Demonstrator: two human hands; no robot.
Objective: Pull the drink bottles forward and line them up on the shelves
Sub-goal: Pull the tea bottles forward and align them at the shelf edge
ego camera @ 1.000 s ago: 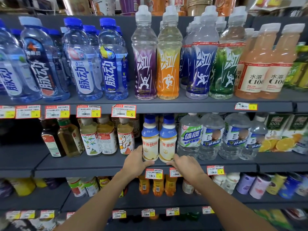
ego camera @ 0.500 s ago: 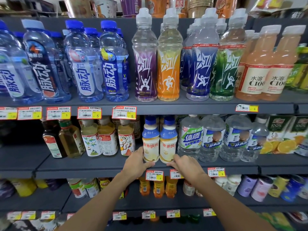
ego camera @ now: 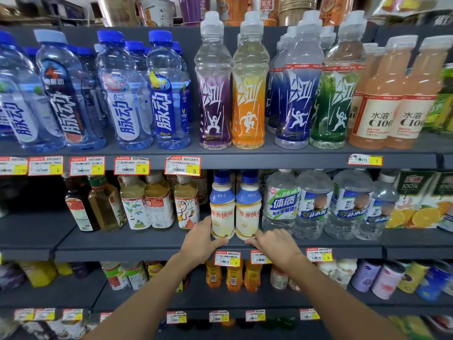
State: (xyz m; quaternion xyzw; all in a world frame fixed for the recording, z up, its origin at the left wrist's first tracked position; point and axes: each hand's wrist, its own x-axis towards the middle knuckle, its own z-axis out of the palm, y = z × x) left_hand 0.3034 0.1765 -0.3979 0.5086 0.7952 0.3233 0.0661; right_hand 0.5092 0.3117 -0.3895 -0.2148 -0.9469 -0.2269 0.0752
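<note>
Two cream milk-drink bottles with blue caps stand side by side at the front of the middle shelf (ego camera: 147,244). My left hand (ego camera: 199,242) wraps the base of the left bottle (ego camera: 221,214), thumb across its front. My right hand (ego camera: 274,245) curls round the base of the right bottle (ego camera: 248,214) from the right side. Both bottles are upright and touching each other.
Tea bottles (ego camera: 157,204) stand left of the pair, clear electrolyte water bottles (ego camera: 282,207) right. The top shelf holds blue-capped water bottles (ego camera: 127,94) and tall sports drinks (ego camera: 248,94). Juice cartons (ego camera: 416,204) sit far right. Price tags (ego camera: 228,258) line the shelf edges; small orange bottles (ego camera: 232,278) stand below.
Both hands stay at the bases of the two milk-drink bottles. The view has shifted slightly downward; the bottles barely moved.
</note>
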